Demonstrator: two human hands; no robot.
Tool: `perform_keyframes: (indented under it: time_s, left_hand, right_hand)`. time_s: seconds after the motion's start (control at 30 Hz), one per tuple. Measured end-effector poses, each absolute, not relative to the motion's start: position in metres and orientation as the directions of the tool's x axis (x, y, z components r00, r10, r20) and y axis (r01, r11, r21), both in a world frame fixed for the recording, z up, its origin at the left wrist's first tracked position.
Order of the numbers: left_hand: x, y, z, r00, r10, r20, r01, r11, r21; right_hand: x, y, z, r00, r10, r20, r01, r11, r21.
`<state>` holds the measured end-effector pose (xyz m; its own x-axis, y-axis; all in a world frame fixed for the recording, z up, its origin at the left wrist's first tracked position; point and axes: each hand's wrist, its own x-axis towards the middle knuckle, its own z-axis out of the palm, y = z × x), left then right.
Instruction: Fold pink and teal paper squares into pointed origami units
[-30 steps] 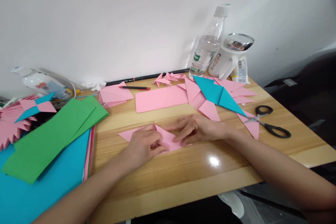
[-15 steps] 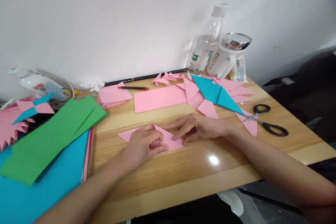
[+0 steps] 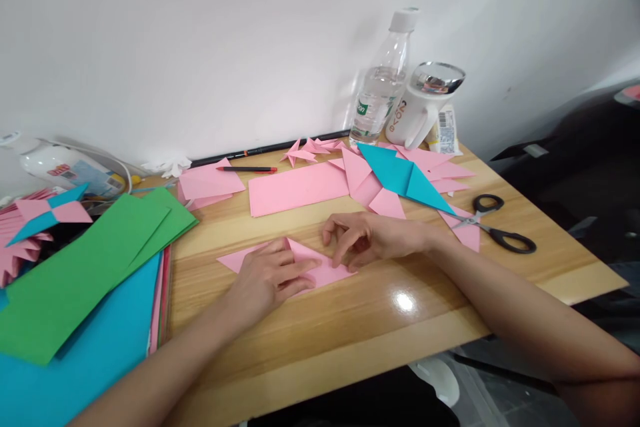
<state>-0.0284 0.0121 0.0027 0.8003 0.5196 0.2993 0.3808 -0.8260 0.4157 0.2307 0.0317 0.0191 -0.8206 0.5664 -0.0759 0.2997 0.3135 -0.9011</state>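
A folded pink paper (image 3: 326,272) with pointed ends lies on the wooden table in front of me. My left hand (image 3: 270,275) rests over its middle, fingers stretched out and pressing it down. A raised fold stands just behind those fingers. At the paper's right end is my right hand (image 3: 367,240), its fingers bent but apart, with nothing seen between them. One of its fingertips is at the paper's edge; whether it touches, I cannot tell. Behind the hands lies a flat pink paper strip (image 3: 300,188).
Scissors (image 3: 493,223) lie right of my right hand, near a blue folded paper (image 3: 405,177) and pink folded pieces. A water bottle (image 3: 377,87) and white mug (image 3: 420,110) stand by the wall. Green paper strips (image 3: 90,267) and a pen (image 3: 247,169) lie to the left.
My right hand has lifted its fingers off the paper and curled them. The left hand's fingers have straightened from a pinch to lie flat. The view has shifted slightly right.
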Motion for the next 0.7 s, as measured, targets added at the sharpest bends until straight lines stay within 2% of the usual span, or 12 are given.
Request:
perform_keyframes:
  time_s: [0.53, 0.7]
  left_hand:
    - [-0.029, 0.012, 0.0034, 0.822, 0.506, 0.259, 0.387, -0.832, 0.397]
    - [-0.0291, 0.0119, 0.0042, 0.824, 0.513, 0.24, 0.403, -0.829, 0.387]
  right_hand:
    - [0.228, 0.0338, 0.0186, -0.83, 0.554, -0.066, 0.31, 0.362, -0.879]
    - [0.2286, 0.0335, 0.0223, -0.833, 0.543, -0.109, 0.335, 0.338, -0.88]
